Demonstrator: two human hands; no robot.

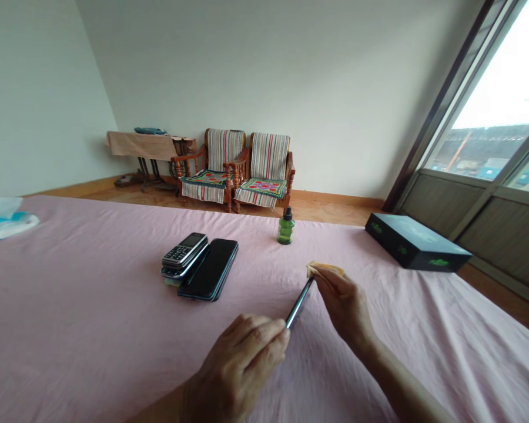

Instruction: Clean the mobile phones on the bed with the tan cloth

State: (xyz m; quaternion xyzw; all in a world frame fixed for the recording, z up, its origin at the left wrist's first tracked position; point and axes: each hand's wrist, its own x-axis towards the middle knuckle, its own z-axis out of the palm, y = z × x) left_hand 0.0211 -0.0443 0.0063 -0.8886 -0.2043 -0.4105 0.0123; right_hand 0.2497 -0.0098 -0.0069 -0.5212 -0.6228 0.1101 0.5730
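At the left edge of the frame, a white and blue packet [9,228] lies on a pink sheet [92,317]. Left of centre, a keypad phone [185,249] tops a small stack beside a black smartphone [210,267]. The left hand [247,358], at bottom centre, is closed around the near end of a slim dark device [298,304], seen edge-on just right of centre. Above it, a green bottle [285,231] stands upright. Further right, the right hand [341,296] pinches a yellowish cloth [331,268] at the device's far end. A black box [417,241] lies at the frame's right
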